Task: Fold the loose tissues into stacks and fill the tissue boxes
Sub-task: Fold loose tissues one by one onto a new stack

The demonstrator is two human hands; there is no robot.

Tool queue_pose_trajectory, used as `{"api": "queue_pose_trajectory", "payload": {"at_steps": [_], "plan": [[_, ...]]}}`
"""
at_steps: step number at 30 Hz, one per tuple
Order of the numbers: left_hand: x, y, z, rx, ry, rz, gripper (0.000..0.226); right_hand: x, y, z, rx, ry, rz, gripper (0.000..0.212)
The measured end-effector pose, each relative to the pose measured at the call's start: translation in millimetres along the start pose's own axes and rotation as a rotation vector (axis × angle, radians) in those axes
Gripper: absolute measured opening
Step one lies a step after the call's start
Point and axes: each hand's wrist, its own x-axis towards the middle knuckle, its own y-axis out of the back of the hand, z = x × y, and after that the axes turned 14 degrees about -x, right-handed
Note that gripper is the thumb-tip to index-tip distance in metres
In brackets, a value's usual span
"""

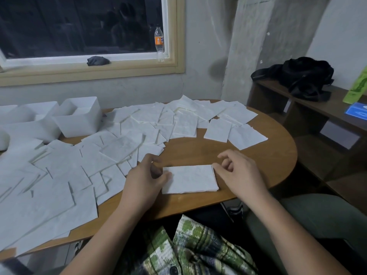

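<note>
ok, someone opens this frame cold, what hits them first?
The sheer spread of loose tissues covering the left and far side of the round wooden table. Then the one neat folded stack near the front edge, with the left hand and right hand at its two ends. White tissue boxes sit at the far left.

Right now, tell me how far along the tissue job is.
Done: one folded stack lies on the table before the person. In hand: the left hand and right hand sit at its two ends, fingers loosely curled, seemingly squaring it. Left: most of it; loose tissues cover the table's left and far side, and the white tissue boxes show no stack reaching their rims.
</note>
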Motion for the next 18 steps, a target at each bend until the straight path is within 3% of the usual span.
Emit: {"api": "queue_pose_trajectory", "payload": {"at_steps": [10, 18], "plan": [[-0.1, 0.1, -0.9, -0.024, -0.003, 0.018, 0.023, 44.7, 15.2, 58.3, -0.376, -0.040, -0.120, 0.049], [-1.5, 0.6, -1.1, -0.005, -0.022, -0.008, 0.020, 14.4, 7.9, 62.4, -0.416, 0.013, -0.052, 0.040]]}}
